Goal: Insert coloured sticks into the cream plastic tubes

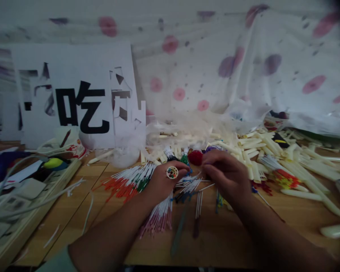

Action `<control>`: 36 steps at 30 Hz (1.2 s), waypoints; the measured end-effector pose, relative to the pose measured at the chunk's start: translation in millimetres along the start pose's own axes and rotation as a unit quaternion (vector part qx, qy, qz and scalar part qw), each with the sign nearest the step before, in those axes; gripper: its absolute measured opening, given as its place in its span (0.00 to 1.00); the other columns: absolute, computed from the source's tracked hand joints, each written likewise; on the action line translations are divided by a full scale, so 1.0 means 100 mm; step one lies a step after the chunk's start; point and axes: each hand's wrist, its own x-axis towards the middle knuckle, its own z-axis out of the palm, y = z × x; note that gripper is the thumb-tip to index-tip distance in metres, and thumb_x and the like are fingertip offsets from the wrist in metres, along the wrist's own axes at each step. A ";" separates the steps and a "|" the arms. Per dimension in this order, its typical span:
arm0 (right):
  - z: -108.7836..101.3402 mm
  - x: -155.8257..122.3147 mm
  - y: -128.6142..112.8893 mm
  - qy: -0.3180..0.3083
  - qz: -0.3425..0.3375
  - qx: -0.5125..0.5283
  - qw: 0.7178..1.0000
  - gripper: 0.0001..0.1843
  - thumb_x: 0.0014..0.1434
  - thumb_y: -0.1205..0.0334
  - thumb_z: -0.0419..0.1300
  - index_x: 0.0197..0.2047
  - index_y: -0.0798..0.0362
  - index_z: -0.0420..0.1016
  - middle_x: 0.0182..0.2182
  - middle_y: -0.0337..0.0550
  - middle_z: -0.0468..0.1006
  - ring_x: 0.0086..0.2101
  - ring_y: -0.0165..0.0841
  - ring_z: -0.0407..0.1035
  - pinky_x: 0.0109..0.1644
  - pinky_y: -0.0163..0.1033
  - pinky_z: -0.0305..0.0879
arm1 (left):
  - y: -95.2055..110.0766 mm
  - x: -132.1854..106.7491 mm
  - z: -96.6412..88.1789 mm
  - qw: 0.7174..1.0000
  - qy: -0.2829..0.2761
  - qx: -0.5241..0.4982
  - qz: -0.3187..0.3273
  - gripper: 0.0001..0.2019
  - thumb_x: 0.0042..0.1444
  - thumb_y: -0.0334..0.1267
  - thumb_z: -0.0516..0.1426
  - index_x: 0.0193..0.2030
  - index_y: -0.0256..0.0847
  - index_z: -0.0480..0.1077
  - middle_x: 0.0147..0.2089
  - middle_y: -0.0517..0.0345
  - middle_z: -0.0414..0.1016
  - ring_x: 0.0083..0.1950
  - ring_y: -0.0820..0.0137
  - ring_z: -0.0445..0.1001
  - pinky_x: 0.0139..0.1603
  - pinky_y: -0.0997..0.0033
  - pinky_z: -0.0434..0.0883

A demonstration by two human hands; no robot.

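My left hand (163, 179) is closed over a spread of thin white sticks with coloured tips (191, 185) on the wooden table (223, 238); it wears a round multicoloured ring (172, 172). My right hand (225, 172) is closed beside it, fingertips pinched near the same sticks. What either pinches is too blurred to name. A red round thing (195, 157) lies just beyond the fingers. Bundles of sticks with red and green tips (129, 181) lie left of my left hand, and pink-tipped ones (158, 219) under my wrist.
A heap of cream paper tubes (260, 151) covers the right. A white sign with black characters (82, 105) stands at the back left. A tray of clutter (22, 196) is at the left edge. Dotted sheer cloth (243, 68) hangs behind.
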 end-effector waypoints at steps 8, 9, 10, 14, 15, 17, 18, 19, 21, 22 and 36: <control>-0.08 -0.29 -0.66 0.123 -0.130 -0.075 0.981 0.13 0.51 0.76 0.58 0.37 0.49 0.74 0.31 0.41 0.74 0.34 0.34 0.72 0.34 0.41 0.71 | -0.07 0.07 0.00 0.989 0.045 0.101 0.098 0.04 0.50 0.35 0.59 0.29 0.38 0.74 0.29 0.59 0.75 0.30 0.73 0.70 0.33 0.74 0.66; -0.07 -0.30 -0.69 0.111 -0.108 -0.091 0.984 0.15 0.51 0.77 0.58 0.37 0.48 0.73 0.32 0.41 0.74 0.35 0.34 0.72 0.35 0.40 0.72 | -0.08 0.07 0.00 0.988 0.041 0.108 0.107 0.04 0.50 0.35 0.59 0.29 0.38 0.74 0.29 0.59 0.75 0.30 0.74 0.69 0.33 0.74 0.66; -0.06 -0.31 -0.70 0.098 -0.092 -0.105 0.985 0.17 0.51 0.79 0.57 0.38 0.48 0.73 0.33 0.40 0.74 0.35 0.33 0.72 0.36 0.40 0.72 | -0.09 0.07 0.00 0.987 0.037 0.112 0.113 0.04 0.50 0.34 0.58 0.29 0.38 0.74 0.29 0.59 0.75 0.30 0.74 0.69 0.33 0.74 0.66; -0.04 -0.25 -0.60 -0.019 -0.171 -0.147 0.974 0.18 0.51 0.77 0.59 0.44 0.49 0.70 0.36 0.43 0.76 0.37 0.33 0.73 0.37 0.40 0.74 | -0.06 0.08 0.02 0.986 0.021 0.123 0.113 0.04 0.50 0.34 0.58 0.28 0.38 0.74 0.28 0.58 0.73 0.30 0.73 0.70 0.33 0.74 0.65; -0.04 -0.23 -0.57 -0.047 -0.186 -0.169 0.967 0.18 0.51 0.75 0.59 0.44 0.49 0.70 0.36 0.44 0.76 0.37 0.33 0.73 0.36 0.39 0.74 | -0.05 0.07 0.03 0.986 0.017 0.126 0.109 0.04 0.50 0.34 0.58 0.28 0.38 0.74 0.28 0.58 0.73 0.31 0.73 0.70 0.33 0.74 0.65; -0.05 -0.20 -0.51 -0.073 -0.187 -0.203 0.958 0.17 0.52 0.73 0.60 0.45 0.48 0.69 0.36 0.44 0.77 0.36 0.33 0.73 0.35 0.39 0.74 | -0.03 0.06 0.04 0.986 0.009 0.130 0.101 0.05 0.51 0.34 0.58 0.28 0.39 0.74 0.28 0.58 0.72 0.31 0.72 0.70 0.33 0.74 0.65; -0.04 -0.20 -0.49 -0.076 -0.176 -0.212 0.958 0.17 0.53 0.72 0.59 0.45 0.46 0.69 0.35 0.44 0.77 0.36 0.33 0.73 0.35 0.39 0.74 | -0.03 0.06 0.04 0.986 0.007 0.132 0.098 0.05 0.51 0.35 0.58 0.28 0.39 0.74 0.28 0.58 0.72 0.31 0.72 0.70 0.33 0.74 0.65; -0.02 -0.19 -0.48 -0.077 -0.170 -0.213 0.959 0.17 0.53 0.73 0.59 0.45 0.46 0.68 0.36 0.45 0.77 0.36 0.33 0.73 0.36 0.39 0.74 | -0.02 0.06 0.05 0.986 0.005 0.133 0.096 0.06 0.51 0.36 0.58 0.28 0.39 0.74 0.28 0.58 0.72 0.31 0.72 0.70 0.33 0.73 0.65; 0.01 -0.19 -0.45 -0.073 -0.174 -0.200 0.961 0.19 0.53 0.74 0.59 0.46 0.47 0.67 0.36 0.45 0.77 0.37 0.33 0.73 0.37 0.39 0.74 | -0.03 0.05 0.05 0.986 0.004 0.140 0.094 0.07 0.52 0.38 0.57 0.27 0.39 0.74 0.28 0.57 0.71 0.30 0.71 0.69 0.32 0.73 0.65; 0.03 -0.18 -0.44 -0.071 -0.177 -0.197 0.962 0.19 0.53 0.75 0.59 0.46 0.47 0.67 0.37 0.46 0.76 0.37 0.32 0.72 0.37 0.39 0.73 | -0.03 0.05 0.04 0.985 0.003 0.145 0.096 0.08 0.53 0.39 0.57 0.27 0.40 0.74 0.27 0.58 0.70 0.30 0.71 0.69 0.32 0.73 0.65; 0.04 -0.12 -0.19 -0.029 -0.201 -0.340 0.918 0.08 0.51 0.73 0.61 0.34 0.52 0.70 0.31 0.40 0.67 0.32 0.29 0.63 0.32 0.37 0.65 | -0.02 0.01 -0.16 0.964 -0.050 0.178 0.188 0.27 0.60 0.58 0.41 0.46 0.42 0.70 0.40 0.52 0.64 0.45 0.65 0.64 0.47 0.66 0.63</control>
